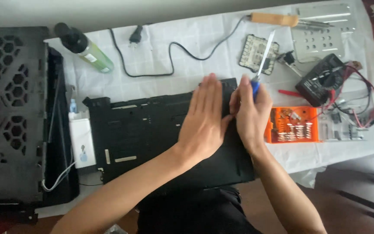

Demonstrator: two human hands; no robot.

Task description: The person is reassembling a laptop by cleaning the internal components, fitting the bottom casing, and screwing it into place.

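**Two hands on an upturned laptop**

The left hand [204,115] lies flat and open, fingers together, palm pressed on the black laptop base [152,138] — forearm reaching in from the lower left. Just beside it, the right hand [249,115] is curled shut around a blue-handled screwdriver [262,58], whose shaft points up and away; its knuckles touch the laptop's far right corner. The laptop sits at the middle of the white-covered surface [195,39]. To the right, an orange tray [291,125] holds rows of small metal bits — near it lies a black multimeter [323,80].
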